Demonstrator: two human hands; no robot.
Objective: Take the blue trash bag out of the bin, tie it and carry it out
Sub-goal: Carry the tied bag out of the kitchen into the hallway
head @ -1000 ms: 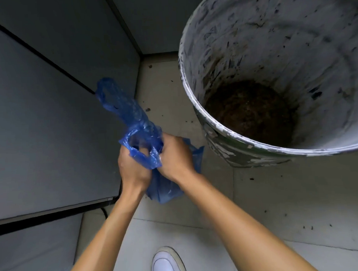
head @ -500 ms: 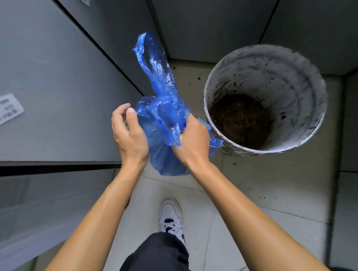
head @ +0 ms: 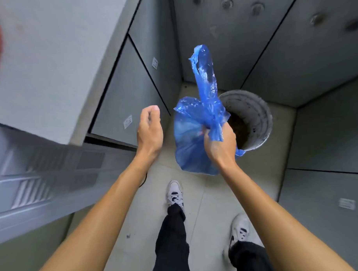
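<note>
Two arms reach out in front of me over a grey floor, with grey wall panels left of the bin and behind it. The bin stands on the floor in the corner, pale and stained, with dark dirt at its bottom and no bag inside. The bag hangs in the air just left of the bin, partly overlapping its rim from my view, with one long twisted tail sticking up above the bin. My right hand is clenched around the bag's gathered neck. My left hand floats further left of the bin, fingers loosely curled, clear of the bag and holding nothing. Two white shoes stand on the floor nearer me than the bin.
</note>
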